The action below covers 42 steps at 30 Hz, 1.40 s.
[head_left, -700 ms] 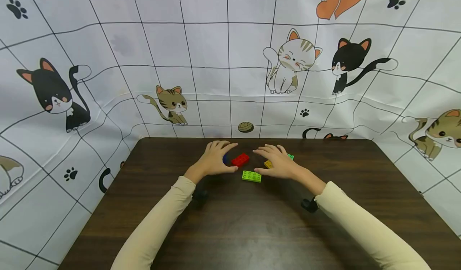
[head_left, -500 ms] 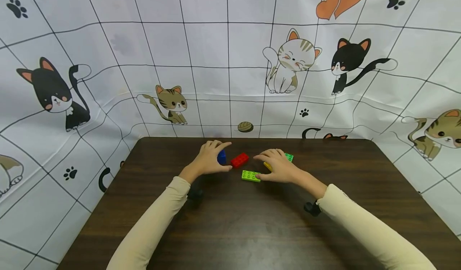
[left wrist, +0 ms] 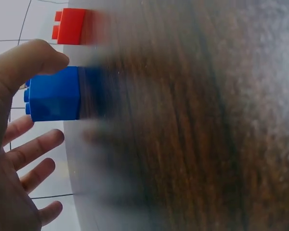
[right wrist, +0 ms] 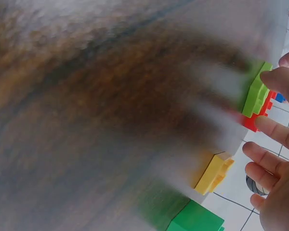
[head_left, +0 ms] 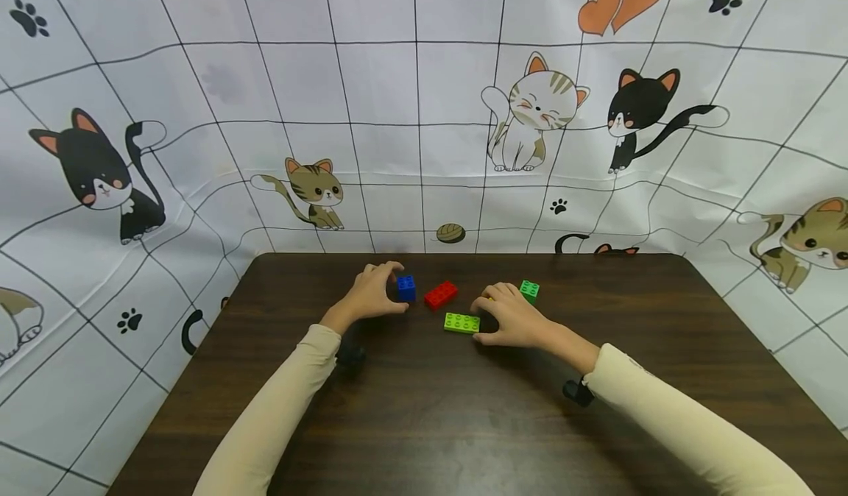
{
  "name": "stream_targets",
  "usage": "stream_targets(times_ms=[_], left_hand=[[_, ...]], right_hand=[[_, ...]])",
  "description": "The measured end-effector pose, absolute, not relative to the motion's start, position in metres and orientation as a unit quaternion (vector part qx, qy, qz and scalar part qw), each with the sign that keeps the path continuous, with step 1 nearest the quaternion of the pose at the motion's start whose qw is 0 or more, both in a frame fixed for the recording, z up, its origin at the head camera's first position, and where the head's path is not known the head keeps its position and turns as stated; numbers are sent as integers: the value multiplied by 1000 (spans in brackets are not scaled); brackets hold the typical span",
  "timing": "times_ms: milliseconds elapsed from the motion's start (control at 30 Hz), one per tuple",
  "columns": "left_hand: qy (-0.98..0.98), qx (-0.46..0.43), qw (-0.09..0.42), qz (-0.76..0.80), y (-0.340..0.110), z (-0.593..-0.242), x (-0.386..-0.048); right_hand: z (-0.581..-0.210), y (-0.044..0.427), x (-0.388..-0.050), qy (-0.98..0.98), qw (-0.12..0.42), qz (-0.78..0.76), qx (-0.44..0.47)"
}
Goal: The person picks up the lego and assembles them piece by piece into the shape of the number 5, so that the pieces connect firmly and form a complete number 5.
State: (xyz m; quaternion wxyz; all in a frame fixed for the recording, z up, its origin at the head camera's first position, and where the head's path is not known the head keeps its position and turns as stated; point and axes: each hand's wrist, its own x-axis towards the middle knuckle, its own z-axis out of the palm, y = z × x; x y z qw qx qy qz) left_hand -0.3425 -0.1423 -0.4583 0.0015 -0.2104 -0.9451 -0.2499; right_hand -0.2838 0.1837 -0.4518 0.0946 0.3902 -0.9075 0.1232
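Nearward, the bench point(head_left: 430, 408) stretches wide; loose left fingers point(left wrist: 38, 148) bracket the blue toy brick point(head_left: 406, 288), loose right fingers point(right wrist: 262, 156) beside the lime-green one point(head_left: 461, 323).

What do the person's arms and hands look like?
The left sleeve and right sleeve are long, plain and pale yellow. The left hand and right hand wear no gloves. A small black thing shows by the right cuff.
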Motion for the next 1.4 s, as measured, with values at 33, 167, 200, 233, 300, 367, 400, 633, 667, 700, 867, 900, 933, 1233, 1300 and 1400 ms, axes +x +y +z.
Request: stream_targets(times_ms=[33,167,200,233,300,367,400,633,667,700,867,900,933,1233,1300,1400], left_hand=[[-945,-209,-1,-253,-143,-458,-343],[-946,-203,-6,-252,-146,-458,-346],[-947,-200,-8,-250,-147,-458,-346],[-949,-198,-10,-247,-147,-459,-347],[-950,-196,-12,-242,-149,-460,-348],[-951,-196,-14,-239,-150,-460,-349],[-951,-196,-13,-237,-150,-461,-350],[-954,-192,-11,-228,-152,-461,-353],[-955,-193,-10,-226,-152,-461,-354],[-955,-193,-10,-225,-152,-461,-354],[-956,-190,-14,-222,-148,-461,-353],[-956,-190,-16,-222,-147,-461,-353],[-956,-190,-16,-221,-146,-461,-353],[-956,-198,-22,-215,-143,-461,-354],[-956,-201,-19,-212,-142,-461,-354],[-958,-202,-15,-203,-143,-462,-354]], right_hand=[[-452,184,-284,-907,98,121,392],[-454,181,-286,-905,110,109,396],[-455,181,-287,-905,110,105,396],[-455,180,-287,-906,110,102,396],[-457,179,-287,-907,108,96,396],[-458,177,-287,-908,105,94,395],[-458,177,-287,-908,106,92,395],[-457,172,-286,-904,105,103,402],[-456,171,-287,-904,105,105,402],[-456,170,-287,-903,104,108,402],[-455,167,-289,-906,83,121,397],[-455,166,-290,-907,77,125,395],[-455,166,-290,-907,71,128,394],[-452,162,-296,-912,38,152,380],[-452,161,-297,-912,36,153,379],[-452,160,-298,-912,35,155,379]])
